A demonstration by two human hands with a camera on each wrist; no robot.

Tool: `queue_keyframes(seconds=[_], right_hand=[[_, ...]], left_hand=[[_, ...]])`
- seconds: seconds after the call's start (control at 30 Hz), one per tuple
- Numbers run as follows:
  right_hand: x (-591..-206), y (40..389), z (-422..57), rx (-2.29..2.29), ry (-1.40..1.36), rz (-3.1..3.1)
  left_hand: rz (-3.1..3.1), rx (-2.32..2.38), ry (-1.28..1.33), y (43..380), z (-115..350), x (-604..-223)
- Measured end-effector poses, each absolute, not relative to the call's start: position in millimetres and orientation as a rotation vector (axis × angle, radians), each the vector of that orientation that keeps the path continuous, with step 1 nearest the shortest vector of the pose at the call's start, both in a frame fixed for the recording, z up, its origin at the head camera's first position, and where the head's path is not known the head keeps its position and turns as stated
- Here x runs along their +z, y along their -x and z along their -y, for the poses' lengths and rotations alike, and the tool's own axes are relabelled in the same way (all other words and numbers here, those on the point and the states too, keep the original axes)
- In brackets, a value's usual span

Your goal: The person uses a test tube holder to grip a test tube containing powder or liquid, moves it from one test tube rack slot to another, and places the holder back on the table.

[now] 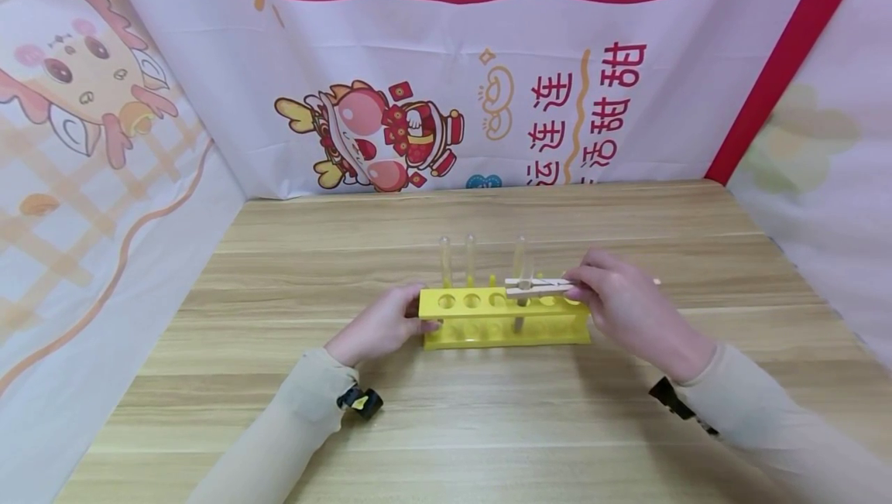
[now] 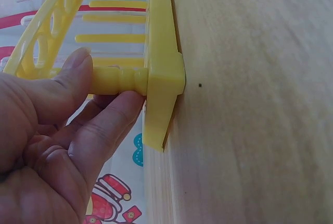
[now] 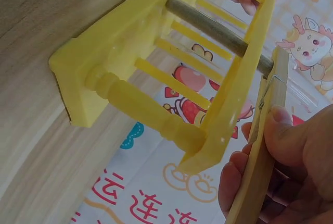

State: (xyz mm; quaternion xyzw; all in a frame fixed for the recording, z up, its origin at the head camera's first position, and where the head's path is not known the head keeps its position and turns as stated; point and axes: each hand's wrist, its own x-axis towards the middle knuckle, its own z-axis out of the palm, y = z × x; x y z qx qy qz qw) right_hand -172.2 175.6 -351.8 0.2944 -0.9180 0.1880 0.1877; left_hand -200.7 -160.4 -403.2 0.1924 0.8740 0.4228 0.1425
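Observation:
A yellow test tube rack (image 1: 474, 313) stands on the table. My left hand (image 1: 382, 326) pinches its left end post (image 2: 117, 81) between thumb and fingers. In my right hand (image 1: 630, 310) is a wooden test tube clamp (image 3: 257, 182), its thumb pressed along one arm. The clamp's jaws lie around a glass test tube just above the rack's top plate. That test tube (image 3: 213, 28) passes through a hole and has dark grey contents in its lower part. Two clear test tubes (image 1: 446, 260) stand upside down at the rack's back left.
Bare yellow pegs (image 3: 171, 73) line the back of the rack. The wood-grain table (image 1: 488, 419) extends around it. A printed cloth (image 1: 432, 39) hangs behind the table, with more cloth at both sides.

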Motion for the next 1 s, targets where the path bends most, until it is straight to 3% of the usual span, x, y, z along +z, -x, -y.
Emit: queue_keyframes(seconds=[1.0], right_hand=[[-359.5, 171.0, -173.0, 0.516, -0.777, 2.608]], left_hand=[[-2.544, 1.216, -0.575, 201.4, 160.5, -405.3]])
